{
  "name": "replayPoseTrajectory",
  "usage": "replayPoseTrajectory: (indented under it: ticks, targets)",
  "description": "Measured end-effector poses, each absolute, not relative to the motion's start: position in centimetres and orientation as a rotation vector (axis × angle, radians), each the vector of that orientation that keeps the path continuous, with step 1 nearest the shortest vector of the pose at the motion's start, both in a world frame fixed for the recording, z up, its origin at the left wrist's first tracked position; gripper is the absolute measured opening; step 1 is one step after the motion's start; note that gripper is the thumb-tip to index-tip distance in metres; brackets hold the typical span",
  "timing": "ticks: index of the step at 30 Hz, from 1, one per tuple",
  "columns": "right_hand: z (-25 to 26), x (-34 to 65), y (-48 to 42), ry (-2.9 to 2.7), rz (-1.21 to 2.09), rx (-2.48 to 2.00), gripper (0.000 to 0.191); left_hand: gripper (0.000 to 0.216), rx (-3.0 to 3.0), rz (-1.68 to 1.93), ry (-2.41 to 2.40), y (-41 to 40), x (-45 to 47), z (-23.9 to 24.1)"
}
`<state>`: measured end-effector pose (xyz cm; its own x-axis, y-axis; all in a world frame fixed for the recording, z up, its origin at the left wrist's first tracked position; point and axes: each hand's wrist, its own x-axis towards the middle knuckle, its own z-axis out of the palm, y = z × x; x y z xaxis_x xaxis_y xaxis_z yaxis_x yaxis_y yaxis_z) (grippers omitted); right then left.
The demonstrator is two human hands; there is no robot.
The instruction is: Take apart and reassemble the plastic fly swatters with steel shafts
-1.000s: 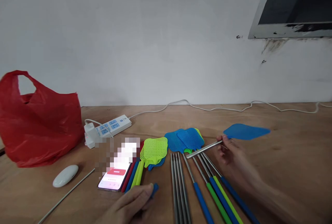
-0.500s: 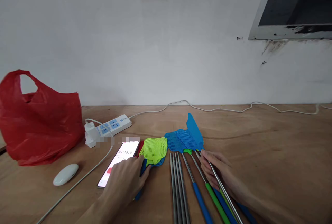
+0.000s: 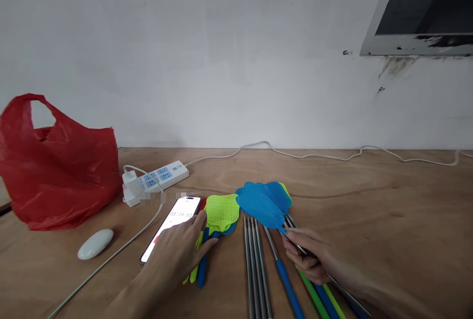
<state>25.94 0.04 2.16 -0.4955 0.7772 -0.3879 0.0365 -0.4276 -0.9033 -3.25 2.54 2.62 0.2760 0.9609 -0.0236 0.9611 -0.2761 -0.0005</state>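
My right hand (image 3: 308, 255) is closed round the metal shaft of a blue fly swatter (image 3: 260, 205), whose head tilts left over other swatter heads. Under it, several swatters with metal shafts lie on the table, among them one with a blue handle (image 3: 290, 287) and one with a green handle (image 3: 314, 297). My left hand (image 3: 181, 245) hovers or rests at a pile of short swatter pieces, thumb and forefinger apart. A yellow-green swatter head (image 3: 222, 212) tops this pile, and a blue handle (image 3: 202, 270) sticks out below. Between the hands lie several bare metal rods (image 3: 256, 270).
A lit phone (image 3: 185, 209) showing a running timer lies partly under my left hand. Further left are a white power strip (image 3: 172, 174) with a plug and cable, a white mouse-like object (image 3: 95, 244) and a red plastic bag (image 3: 62, 176). A white cord (image 3: 314, 155) runs along the wall.
The blue swatter in my right hand has swung from upright down to the left over the other heads. My left fingers have opened off the blue handle, baring yellow-green handles.
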Motion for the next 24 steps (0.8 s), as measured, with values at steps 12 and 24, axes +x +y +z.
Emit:
replayPoseTrajectory:
  ticks: [12, 24]
  targets:
    - [0.6, 25.3, -0.9, -1.305, 1.946, -1.271, 0.047, 0.033, 2.410, 0.688, 1.254, 2.1, -2.1, 3.4]
    - [2.3, 25.0, -1.9, -1.839, 1.281, -1.262, 0.046, 0.043, 1.855, 0.693, 1.143, 2.6, -1.7, 3.7]
